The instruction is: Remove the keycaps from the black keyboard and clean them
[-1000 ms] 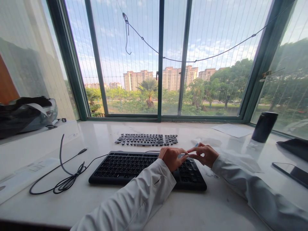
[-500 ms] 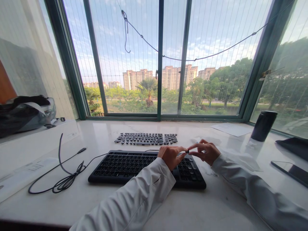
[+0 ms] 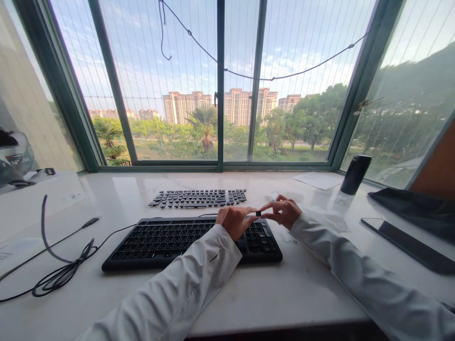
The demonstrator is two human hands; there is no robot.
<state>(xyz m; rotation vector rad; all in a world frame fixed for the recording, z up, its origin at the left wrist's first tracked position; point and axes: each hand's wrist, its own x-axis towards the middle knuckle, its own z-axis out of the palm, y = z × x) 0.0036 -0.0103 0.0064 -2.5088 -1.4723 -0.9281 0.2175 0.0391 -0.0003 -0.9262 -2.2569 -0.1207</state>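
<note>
At the far left, a dark, glossy object (image 3: 16,158), cut off by the edge of the view, sits on a white box (image 3: 60,189). Next along the counter (image 3: 117,303), a black cable (image 3: 76,262) lies loosely bundled, one strand ending in a plug (image 3: 90,222), another running to the back of the black keyboard (image 3: 156,244). The keyboard stretches across the middle of the counter, its right half partly covered by the person's left forearm in a pale grey sleeve (image 3: 185,279). Just behind it, loose keycaps (image 3: 199,199) are laid out in rows, with a smaller block of them at the right end. The left hand (image 3: 232,222) hangs over the keyboard's right part, its grip pinching one side of a small black keycap (image 3: 258,213) between thumb and finger. That keycap is held above the number pad, between the two hands. The right hand (image 3: 285,211) grasps its other side, also with thumb and finger. Beyond the right wrist lies crumpled clear plastic (image 3: 332,219), with a white sheet of paper (image 3: 316,179) behind it. Farther right, a black cylindrical container (image 3: 355,175) stands near the window frame (image 3: 334,163), a black cloth-like item (image 3: 412,208) lies in front, and a smartphone (image 3: 408,246) rests nearer the person.
</note>
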